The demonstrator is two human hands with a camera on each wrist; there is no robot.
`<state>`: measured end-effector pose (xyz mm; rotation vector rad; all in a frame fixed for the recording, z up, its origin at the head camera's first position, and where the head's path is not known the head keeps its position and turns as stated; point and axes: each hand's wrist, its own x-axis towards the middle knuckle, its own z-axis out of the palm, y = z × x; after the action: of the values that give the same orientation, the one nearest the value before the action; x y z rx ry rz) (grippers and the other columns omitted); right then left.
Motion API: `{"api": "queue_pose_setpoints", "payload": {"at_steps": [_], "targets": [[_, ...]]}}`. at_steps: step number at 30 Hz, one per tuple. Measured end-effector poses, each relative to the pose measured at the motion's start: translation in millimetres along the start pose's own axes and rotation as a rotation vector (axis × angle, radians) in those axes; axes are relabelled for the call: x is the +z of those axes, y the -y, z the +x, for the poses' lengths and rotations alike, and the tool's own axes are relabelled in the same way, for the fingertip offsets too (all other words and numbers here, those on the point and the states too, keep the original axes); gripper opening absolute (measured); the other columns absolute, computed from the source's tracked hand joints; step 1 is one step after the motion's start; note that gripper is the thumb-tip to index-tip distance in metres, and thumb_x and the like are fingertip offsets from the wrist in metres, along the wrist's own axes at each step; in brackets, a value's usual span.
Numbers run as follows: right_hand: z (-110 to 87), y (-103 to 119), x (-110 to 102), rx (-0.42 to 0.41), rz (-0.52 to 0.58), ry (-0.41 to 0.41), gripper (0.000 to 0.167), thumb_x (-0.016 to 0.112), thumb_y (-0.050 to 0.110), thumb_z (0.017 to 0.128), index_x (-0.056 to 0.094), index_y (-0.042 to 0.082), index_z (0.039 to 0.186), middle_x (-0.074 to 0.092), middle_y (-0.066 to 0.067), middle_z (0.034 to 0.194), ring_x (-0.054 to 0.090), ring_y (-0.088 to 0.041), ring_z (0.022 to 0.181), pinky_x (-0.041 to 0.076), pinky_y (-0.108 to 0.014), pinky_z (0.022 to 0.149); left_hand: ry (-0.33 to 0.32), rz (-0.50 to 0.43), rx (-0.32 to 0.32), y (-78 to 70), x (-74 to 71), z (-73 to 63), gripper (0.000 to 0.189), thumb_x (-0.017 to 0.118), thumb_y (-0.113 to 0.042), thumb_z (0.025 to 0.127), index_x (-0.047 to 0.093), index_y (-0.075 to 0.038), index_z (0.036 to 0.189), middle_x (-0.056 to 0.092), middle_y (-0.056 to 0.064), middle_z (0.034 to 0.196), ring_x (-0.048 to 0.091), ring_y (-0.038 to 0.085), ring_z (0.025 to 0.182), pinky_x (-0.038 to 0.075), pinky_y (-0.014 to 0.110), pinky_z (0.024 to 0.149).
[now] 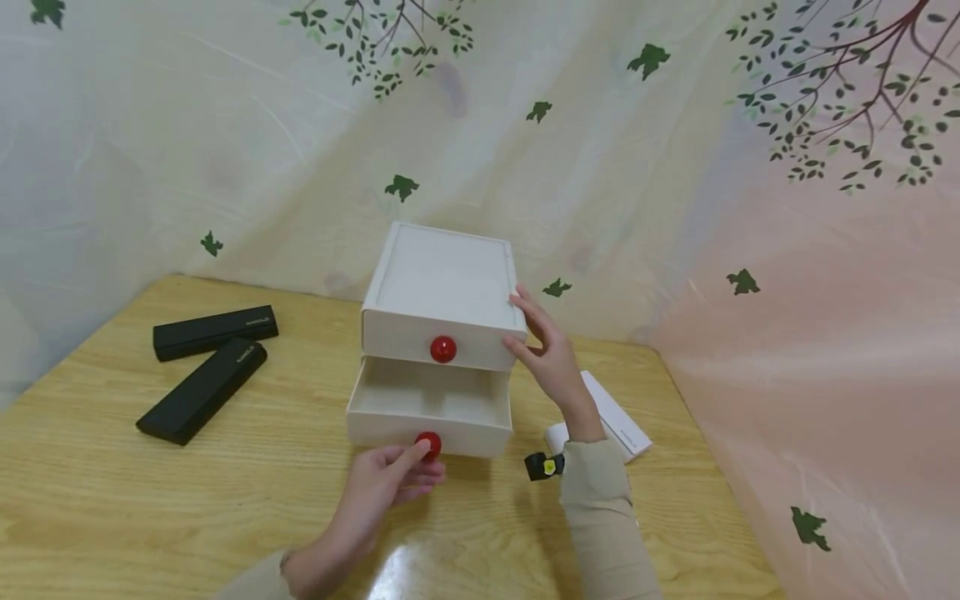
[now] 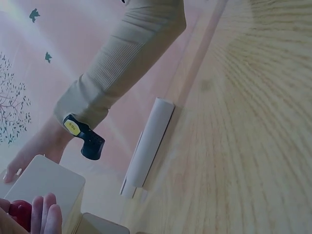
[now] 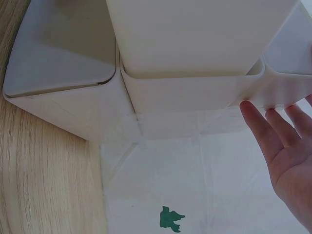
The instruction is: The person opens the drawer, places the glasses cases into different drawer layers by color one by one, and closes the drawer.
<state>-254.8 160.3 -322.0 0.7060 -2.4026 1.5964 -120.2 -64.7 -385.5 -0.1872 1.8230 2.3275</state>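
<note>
A white drawer cabinet (image 1: 450, 275) stands on the table, its top drawer (image 1: 397, 332) closed with a red knob (image 1: 443, 349) in front. Below, an open drawer (image 1: 382, 425) sticks out; the part I see inside holds nothing. My left hand (image 1: 375, 483) pinches that drawer's red knob (image 1: 431, 442) between thumb and fingers. At the cabinet's right front corner, my right hand (image 1: 553, 358) rests with extended, spread fingers against the top edge and side. In the right wrist view, its fingertips (image 3: 248, 109) touch the side wall. Another closed section (image 3: 58, 53) shows beyond the open drawer.
Two long black boxes (image 1: 217, 331) lie on the wooden table (image 1: 300, 500) to the left, one overlapping the other. White long boxes (image 1: 618, 417) lie to the right, partly behind my right forearm. A leaf-printed curtain (image 1: 300, 167) hangs behind the table.
</note>
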Motion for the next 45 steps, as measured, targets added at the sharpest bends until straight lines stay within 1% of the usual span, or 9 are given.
{"api": "queue_pose_setpoints", "payload": {"at_steps": [8, 17, 22, 29, 31, 33, 36, 38, 45], "targets": [[-1.6, 1, 0, -0.002, 0.000, 0.002, 0.056, 0.062, 0.011, 0.094, 0.042, 0.017, 0.147, 0.022, 0.008, 0.162, 0.032, -0.031, 0.145, 0.048, -0.049, 0.099, -0.005, 0.027, -0.040, 2.8, 0.7, -10.1, 0.037, 0.061, -0.025, 0.095, 0.064, 0.010, 0.104, 0.075, 0.011, 0.086, 0.072, 0.017, 0.078, 0.060, 0.028, 0.074], [-2.7, 0, 0, -0.008, -0.001, -0.001, 0.055, 0.062, 0.011, 0.095, 0.042, 0.016, 0.146, 0.022, 0.008, 0.162, 0.032, -0.030, 0.145, 0.049, -0.049, 0.098, 0.045, 0.002, -0.044, 9.3, -2.8, -19.6, 0.040, 0.062, -0.027, 0.095, 0.062, 0.010, 0.111, 0.075, 0.009, 0.087, 0.072, 0.015, 0.079, 0.060, 0.034, 0.080], [-3.6, 0, 0, -0.016, 0.007, 0.001, 0.055, 0.061, 0.009, 0.094, 0.042, 0.015, 0.146, 0.023, 0.007, 0.162, 0.032, -0.031, 0.145, 0.049, -0.049, 0.098, 0.064, 0.008, -0.053, 10.6, -5.0, -23.8, 0.041, 0.062, -0.028, 0.095, 0.062, 0.010, 0.112, 0.075, 0.009, 0.089, 0.072, 0.014, 0.080, 0.060, 0.034, 0.081], [-4.0, 0, 0, -0.019, 0.003, 0.002, 0.056, 0.061, 0.009, 0.095, 0.042, 0.016, 0.146, 0.023, 0.008, 0.162, 0.032, -0.031, 0.145, 0.049, -0.049, 0.098, 0.161, 0.067, -0.047, 8.7, -14.3, -28.0, 0.045, 0.059, -0.027, 0.097, 0.061, 0.013, 0.115, 0.073, 0.019, 0.102, 0.072, 0.017, 0.089, 0.059, 0.034, 0.085], [-4.0, 0, 1, -0.015, 0.001, 0.002, 0.055, 0.061, 0.010, 0.095, 0.042, 0.017, 0.146, 0.023, 0.008, 0.162, 0.032, -0.031, 0.145, 0.049, -0.049, 0.098, 0.184, 0.098, -0.064, 8.4, -17.3, -28.5, 0.046, 0.059, -0.030, 0.096, 0.062, 0.012, 0.115, 0.073, 0.020, 0.104, 0.072, 0.019, 0.091, 0.058, 0.035, 0.085], [-4.0, 0, 1, -0.015, -0.002, 0.004, 0.055, 0.061, 0.011, 0.095, 0.042, 0.017, 0.146, 0.022, 0.008, 0.162, 0.032, -0.031, 0.145, 0.049, -0.049, 0.099, 0.194, 0.117, -0.107, 8.0, -19.5, -28.9, 0.046, 0.061, -0.033, 0.095, 0.065, 0.009, 0.114, 0.073, 0.019, 0.105, 0.072, 0.020, 0.092, 0.058, 0.035, 0.086], [-4.3, 0, 0, -0.014, 0.000, 0.012, 0.056, 0.061, 0.011, 0.095, 0.042, 0.017, 0.147, 0.022, 0.008, 0.162, 0.031, -0.031, 0.146, 0.048, -0.049, 0.099, 0.202, 0.128, -0.167, 8.2, -21.7, -29.6, 0.044, 0.065, -0.034, 0.092, 0.067, 0.005, 0.113, 0.073, 0.017, 0.105, 0.072, 0.020, 0.093, 0.058, 0.036, 0.086], [-4.6, 0, 0, -0.015, 0.001, 0.018, 0.056, 0.062, 0.011, 0.095, 0.041, 0.017, 0.147, 0.021, 0.008, 0.162, 0.030, -0.031, 0.146, 0.048, -0.049, 0.099, 0.206, 0.129, -0.188, 8.5, -22.2, -30.1, 0.044, 0.066, -0.035, 0.091, 0.067, 0.003, 0.113, 0.073, 0.016, 0.105, 0.072, 0.020, 0.094, 0.058, 0.036, 0.086], [-5.7, 0, -4, -0.009, 0.019, 0.029, 0.056, 0.062, 0.010, 0.095, 0.041, 0.016, 0.147, 0.020, 0.008, 0.162, 0.028, -0.030, 0.147, 0.047, -0.050, 0.100, 0.260, 0.148, -0.169, 10.5, -21.8, -33.0, 0.048, 0.065, -0.036, 0.092, 0.065, 0.005, 0.116, 0.071, 0.019, 0.112, 0.070, 0.025, 0.103, 0.057, 0.039, 0.090]]}}
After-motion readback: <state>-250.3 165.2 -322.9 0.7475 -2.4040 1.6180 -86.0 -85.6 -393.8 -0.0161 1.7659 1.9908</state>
